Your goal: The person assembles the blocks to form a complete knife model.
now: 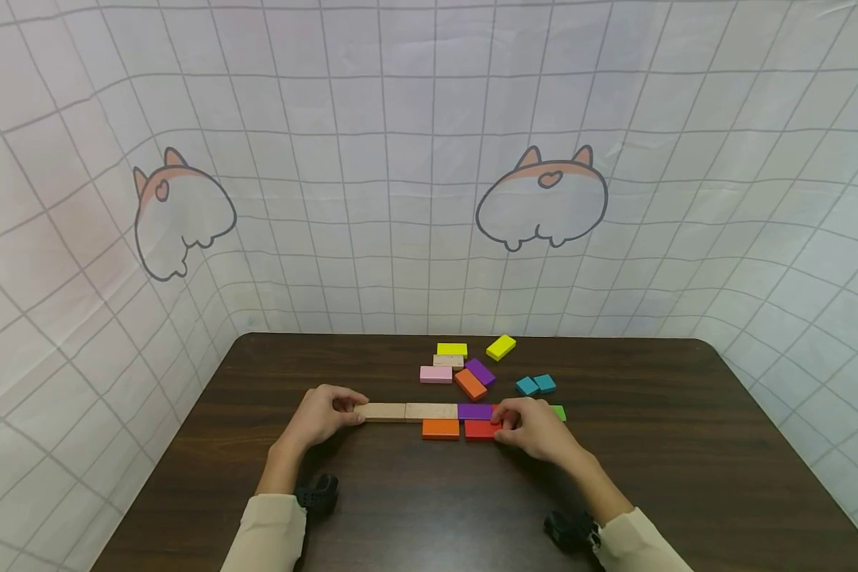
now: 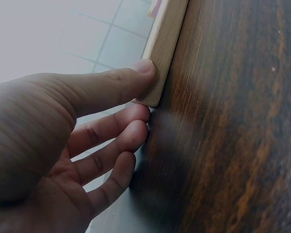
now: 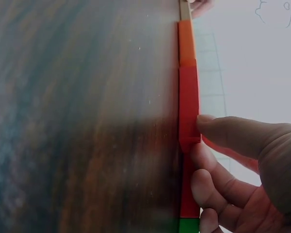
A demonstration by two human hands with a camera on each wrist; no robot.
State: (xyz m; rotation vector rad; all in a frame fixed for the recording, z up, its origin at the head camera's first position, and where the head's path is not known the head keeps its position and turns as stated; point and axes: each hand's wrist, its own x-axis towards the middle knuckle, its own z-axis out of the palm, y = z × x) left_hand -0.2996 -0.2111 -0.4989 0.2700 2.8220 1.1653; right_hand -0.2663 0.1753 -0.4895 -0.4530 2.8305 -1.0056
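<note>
A straight row of flat wooden blocks runs across the table between both hands. From left it has two plain blocks (image 1: 384,411), a purple block (image 1: 475,411), a red block (image 3: 187,194) largely covered by fingers in the head view, and a green block (image 1: 559,412). My left hand (image 1: 322,417) pinches the outer plain block at its left end, thumb on the front side. In front of the row lie an orange block (image 1: 440,430) and a second red block (image 1: 480,430). My right hand (image 1: 536,429) pinches that front red block by its right end.
Behind the row lie two yellow blocks (image 1: 452,349), a plain block (image 1: 448,361), a pink block (image 1: 436,374), a purple block (image 1: 481,372), an orange block (image 1: 470,385) and two small blue blocks (image 1: 527,387). A gridded white cloth (image 1: 372,175) walls the dark table (image 1: 429,500).
</note>
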